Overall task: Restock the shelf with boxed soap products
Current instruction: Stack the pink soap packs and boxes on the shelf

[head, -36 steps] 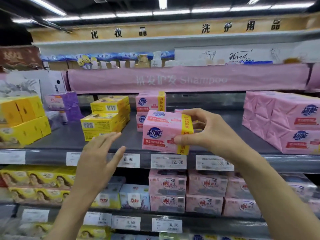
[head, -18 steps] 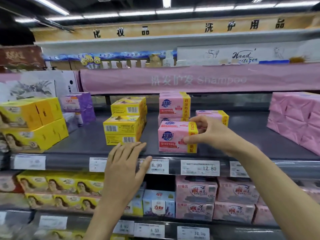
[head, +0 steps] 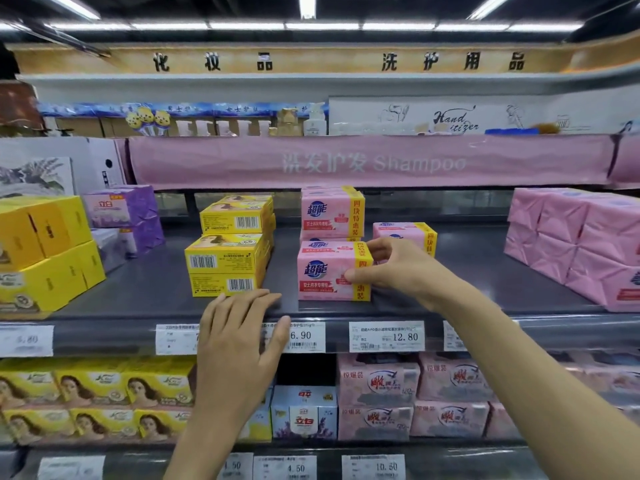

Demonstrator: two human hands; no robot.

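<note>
Fingers point(head: 381, 244) around pink soap box point(head: 325, 271)

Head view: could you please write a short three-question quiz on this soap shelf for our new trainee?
1. True or false: the right hand holds the front pink soap box, which stands on the shelf.
2. Where does the left hand rest? A: on the shelf's front edge. B: on top of the yellow boxes. C: on a purple pack.
3. Fill in: the price tag just below that pink box reads ____.

Key: 1 true; 2 A; 3 12.80.
</note>
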